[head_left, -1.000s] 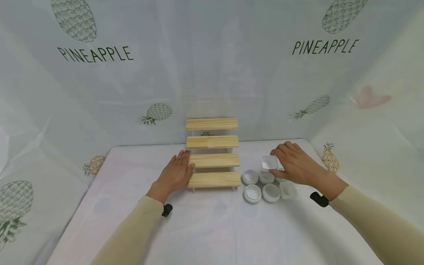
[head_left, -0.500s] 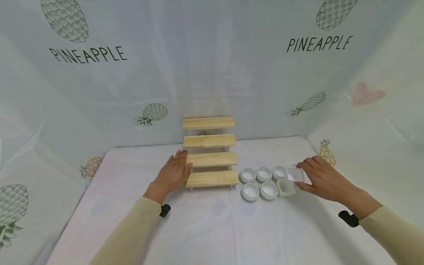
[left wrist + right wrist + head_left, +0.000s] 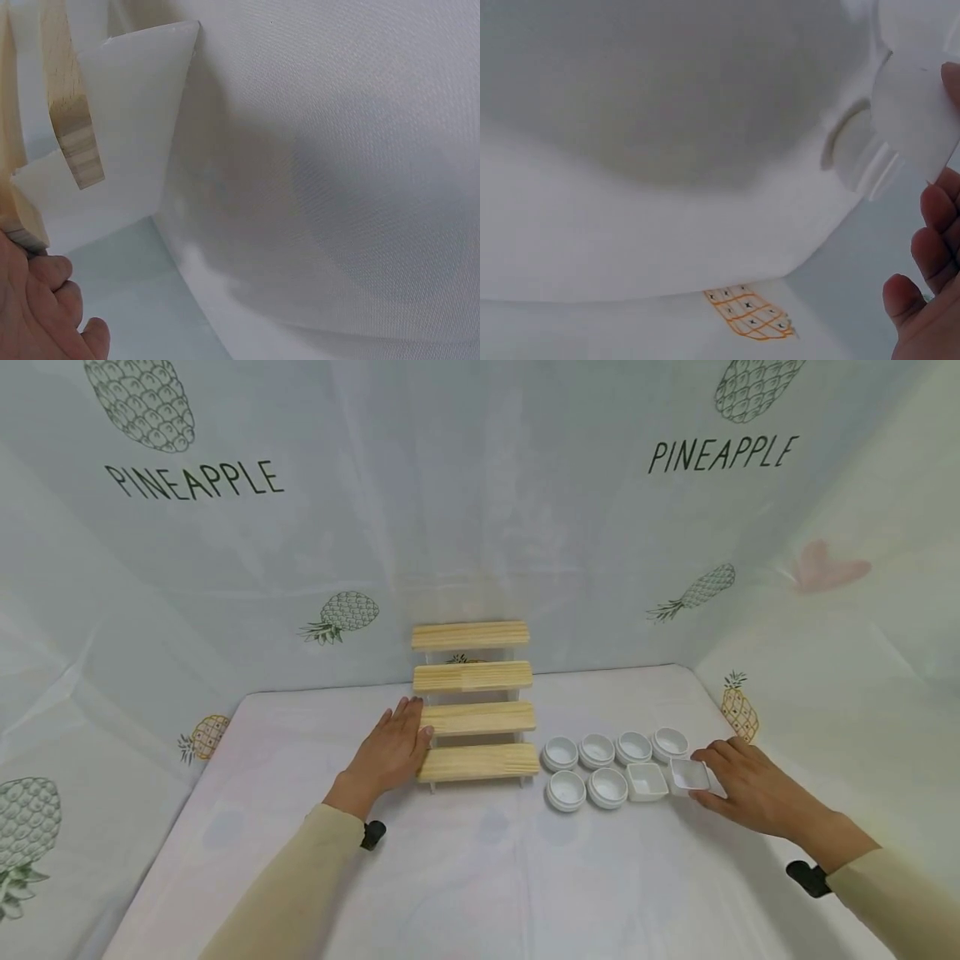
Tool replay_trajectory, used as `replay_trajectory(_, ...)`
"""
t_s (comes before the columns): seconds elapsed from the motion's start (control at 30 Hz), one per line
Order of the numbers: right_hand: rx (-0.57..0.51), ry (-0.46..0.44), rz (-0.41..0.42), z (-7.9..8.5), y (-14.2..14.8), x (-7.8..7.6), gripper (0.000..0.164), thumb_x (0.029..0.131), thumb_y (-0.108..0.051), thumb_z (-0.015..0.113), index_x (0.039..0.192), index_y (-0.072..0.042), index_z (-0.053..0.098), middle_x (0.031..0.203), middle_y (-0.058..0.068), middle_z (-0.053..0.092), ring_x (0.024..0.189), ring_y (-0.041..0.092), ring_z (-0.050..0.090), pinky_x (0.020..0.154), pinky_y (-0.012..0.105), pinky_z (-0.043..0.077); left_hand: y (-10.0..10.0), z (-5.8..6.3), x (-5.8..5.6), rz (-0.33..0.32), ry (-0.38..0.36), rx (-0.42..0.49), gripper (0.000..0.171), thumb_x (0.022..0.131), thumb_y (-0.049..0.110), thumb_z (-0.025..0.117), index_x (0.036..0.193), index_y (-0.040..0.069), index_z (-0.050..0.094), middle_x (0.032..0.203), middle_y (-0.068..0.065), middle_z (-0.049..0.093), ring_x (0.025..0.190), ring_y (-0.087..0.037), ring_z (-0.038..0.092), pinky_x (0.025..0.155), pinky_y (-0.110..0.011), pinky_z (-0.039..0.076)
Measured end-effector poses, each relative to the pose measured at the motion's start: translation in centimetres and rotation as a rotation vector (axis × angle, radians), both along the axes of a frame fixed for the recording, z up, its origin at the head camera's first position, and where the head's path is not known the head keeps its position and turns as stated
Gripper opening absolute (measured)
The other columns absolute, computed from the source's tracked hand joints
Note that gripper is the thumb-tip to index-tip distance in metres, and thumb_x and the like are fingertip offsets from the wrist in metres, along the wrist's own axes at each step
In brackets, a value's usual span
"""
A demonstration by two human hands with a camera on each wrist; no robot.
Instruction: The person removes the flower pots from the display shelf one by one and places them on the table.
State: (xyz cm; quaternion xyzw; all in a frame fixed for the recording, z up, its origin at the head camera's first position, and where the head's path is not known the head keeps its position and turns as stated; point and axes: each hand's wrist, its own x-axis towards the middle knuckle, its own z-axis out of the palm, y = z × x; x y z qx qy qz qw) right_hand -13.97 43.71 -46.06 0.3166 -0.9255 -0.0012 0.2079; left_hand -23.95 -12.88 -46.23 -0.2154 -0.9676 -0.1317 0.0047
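Observation:
My left hand (image 3: 386,750) lies with straight fingers against the left side of a four-step display stand (image 3: 477,718), whose pale wooden planks sit on white side panels. In the left wrist view, a plank end (image 3: 75,135) and a side panel (image 3: 135,112) show above the fingers (image 3: 52,300). On the right, my right hand (image 3: 742,781) pinches a small square white dish (image 3: 688,775) between thumb and fingers, at the right end of the front row of dishes. The right wrist view shows this dish (image 3: 915,112) from the side, with a round white bowl (image 3: 855,150) behind it.
Beside the held dish sits another square white dish (image 3: 647,782). Round white bowls (image 3: 566,790) make up the rest of two rows right of the stand. A white cloth covers the table (image 3: 465,877), and a pineapple-print sheet (image 3: 480,527) hangs behind.
My right hand has carried the square dish right, then slightly lower, to the front row's right end, uncovering the back-row bowls. The left hand stays at the stand; the head view has shifted slightly.

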Motion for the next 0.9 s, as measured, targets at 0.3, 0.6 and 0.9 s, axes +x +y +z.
replay_trajectory(0.3, 0.034, -0.085, -0.063, -1.8, 0.3, 0.2, 0.058, 0.074, -0.025, 0.094, 0.121, -0.004, 0.067, 0.110, 0.005, 0.066, 0.096, 0.026, 0.058, 0.074, 0.046, 0.052, 0.2, 0.2, -0.1, -0.006, -0.001, 0.012, 0.070, 0.117, 0.044, 0.024, 0.167, -0.005, 0.016, 0.174, -0.022, 0.022, 0.163, -0.037, 0.016, 0.132, -0.056, 0.018)
replay_trajectory(0.6, 0.047, -0.079, -0.053, -1.7, 0.2, -0.4, 0.060, 0.071, -0.019, 0.095, 0.122, -0.003, 0.067, 0.111, 0.008, 0.067, 0.098, 0.029, 0.059, 0.075, 0.047, 0.053, 0.1, 0.1, 0.0, 0.010, -0.010, 0.001, 0.071, 0.116, 0.046, 0.022, 0.167, -0.003, 0.015, 0.174, -0.020, 0.021, 0.164, -0.035, 0.015, 0.133, -0.054, 0.017)
replay_trajectory(0.9, 0.060, -0.119, -0.093, -1.4, -0.3, -0.6, 0.055, 0.077, -0.020, 0.093, 0.123, -0.004, 0.068, 0.112, 0.008, 0.067, 0.100, 0.030, 0.059, 0.079, 0.050, 0.055, 0.1, 0.2, 0.3, 0.027, -0.023, -0.001, 0.071, 0.116, 0.046, 0.022, 0.168, -0.003, 0.013, 0.175, -0.020, 0.020, 0.164, -0.034, 0.013, 0.134, -0.053, 0.015)
